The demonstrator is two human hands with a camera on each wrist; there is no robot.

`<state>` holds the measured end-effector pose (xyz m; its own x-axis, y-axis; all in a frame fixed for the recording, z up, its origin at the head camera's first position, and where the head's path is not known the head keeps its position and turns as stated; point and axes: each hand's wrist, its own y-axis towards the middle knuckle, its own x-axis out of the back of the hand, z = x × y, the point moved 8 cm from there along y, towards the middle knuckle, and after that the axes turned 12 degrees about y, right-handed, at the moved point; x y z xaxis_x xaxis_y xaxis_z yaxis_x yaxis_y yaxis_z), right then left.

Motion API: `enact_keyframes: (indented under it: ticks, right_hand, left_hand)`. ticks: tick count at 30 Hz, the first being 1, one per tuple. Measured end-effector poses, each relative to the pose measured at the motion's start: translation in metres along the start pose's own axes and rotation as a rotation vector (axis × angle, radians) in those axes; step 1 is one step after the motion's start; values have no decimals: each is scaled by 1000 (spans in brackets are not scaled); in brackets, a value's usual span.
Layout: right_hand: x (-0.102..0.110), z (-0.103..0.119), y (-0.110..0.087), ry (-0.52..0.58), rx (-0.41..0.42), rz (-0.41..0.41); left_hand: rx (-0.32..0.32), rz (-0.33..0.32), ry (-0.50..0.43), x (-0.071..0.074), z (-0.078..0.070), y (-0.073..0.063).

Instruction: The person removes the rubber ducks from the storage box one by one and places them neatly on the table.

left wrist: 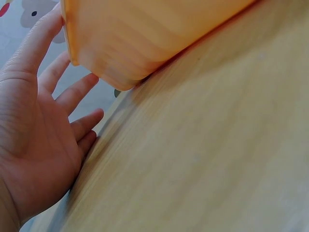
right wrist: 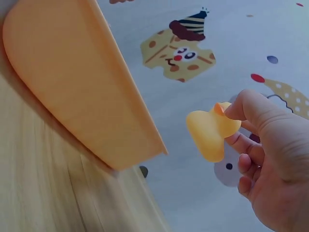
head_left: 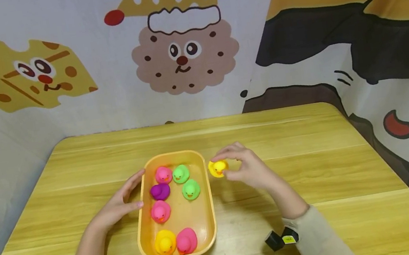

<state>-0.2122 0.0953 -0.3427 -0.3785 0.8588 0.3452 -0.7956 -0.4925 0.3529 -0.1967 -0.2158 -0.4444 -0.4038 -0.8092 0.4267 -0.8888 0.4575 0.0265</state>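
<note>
Right hand (head_left: 249, 165) pinches yellow duck (head_left: 218, 168) at tray's (head_left: 184, 217) two o'clock; left hand (head_left: 114, 208), fingers extended, touches tray at nine. Light grip, steady tray advisable.

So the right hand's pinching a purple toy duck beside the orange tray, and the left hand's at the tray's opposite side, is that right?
Not quite: the right hand pinches a yellow toy duck, not a purple one, as the head view shows. The orange tray and left hand are as you said.
</note>
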Motion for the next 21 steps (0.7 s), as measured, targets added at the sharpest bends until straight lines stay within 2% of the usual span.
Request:
enact_keyframes:
  ticks: [13, 21]
  right_hand:
    - [9, -18, 1, 9, -77, -8]
    - [5, 0, 1, 26, -101, 18]
  left_hand:
    - [-7, 5, -13, 1, -2, -1]
    - [4, 8, -16, 1, -2, 0]
